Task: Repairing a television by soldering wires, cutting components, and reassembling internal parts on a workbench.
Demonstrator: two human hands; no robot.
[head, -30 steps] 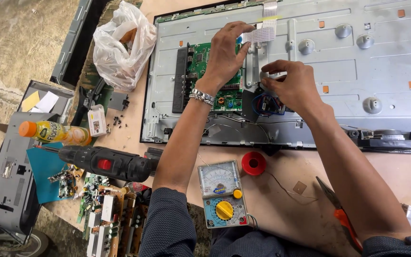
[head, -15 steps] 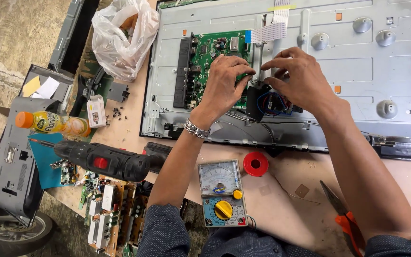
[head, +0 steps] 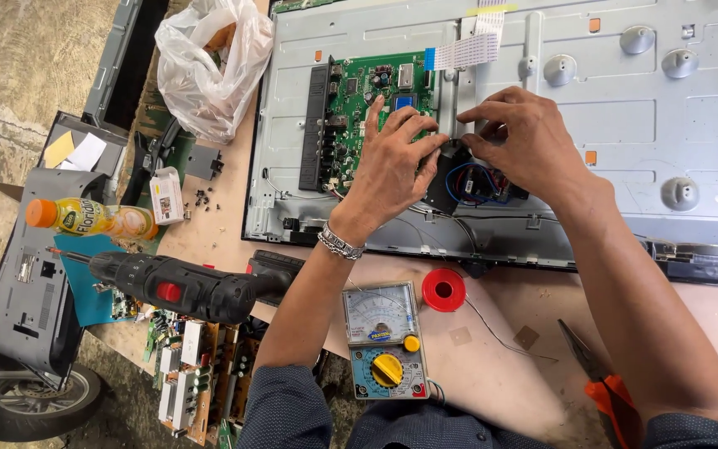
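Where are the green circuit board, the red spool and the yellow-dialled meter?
green circuit board [head: 373, 91]: head view, upper middle of board.
red spool [head: 444, 290]: head view, top face.
meter [head: 386, 349]: head view, casing centre.

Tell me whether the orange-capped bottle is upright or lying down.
Lying down: the bottle rests on its side at the table's left edge, orange cap pointing left, beside the cordless drill.
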